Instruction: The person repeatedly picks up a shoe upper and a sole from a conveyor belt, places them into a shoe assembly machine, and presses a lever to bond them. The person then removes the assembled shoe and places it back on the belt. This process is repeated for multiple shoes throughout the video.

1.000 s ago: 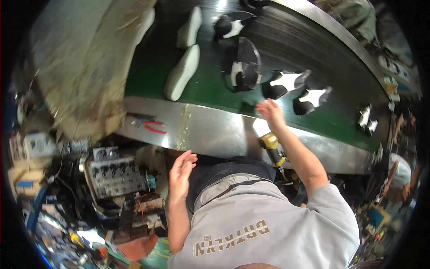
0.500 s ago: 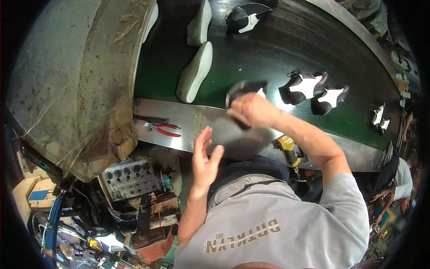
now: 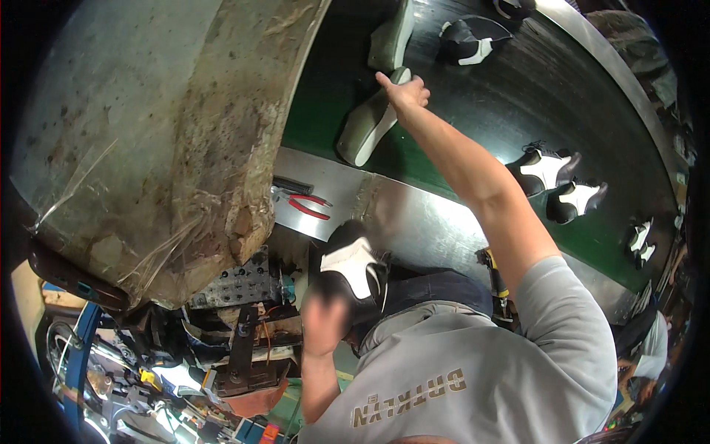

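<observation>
My left hand [image 3: 323, 329] holds a black-and-white shoe upper [image 3: 355, 270] in front of my waist. Its fingers are blurred and lie against the upper's lower black part. My right arm is stretched out over the green belt [image 3: 436, 166]. At its end my right hand [image 3: 408, 92] grips the top end of a grey shoe last [image 3: 364, 129], thumb on one side and fingers on the other. A second grey last [image 3: 390, 41] lies just beyond it. Another black-and-white upper [image 3: 470, 44] sits farther back on the belt.
Red-handled pliers [image 3: 309, 207] lie on the metal ledge [image 3: 429, 211]. A yellow-and-black power drill [image 3: 494, 277] is by my right side. A stained machine hood [image 3: 163, 140] takes up the left. Black-and-white shoes [image 3: 547, 170] stand rightward along the belt. Another person [image 3: 654, 355] is at the far right.
The shoe upper has passed from my right hand at the belt's edge to my left hand. My right hand has reached across to the grey last. The view has shifted left.
</observation>
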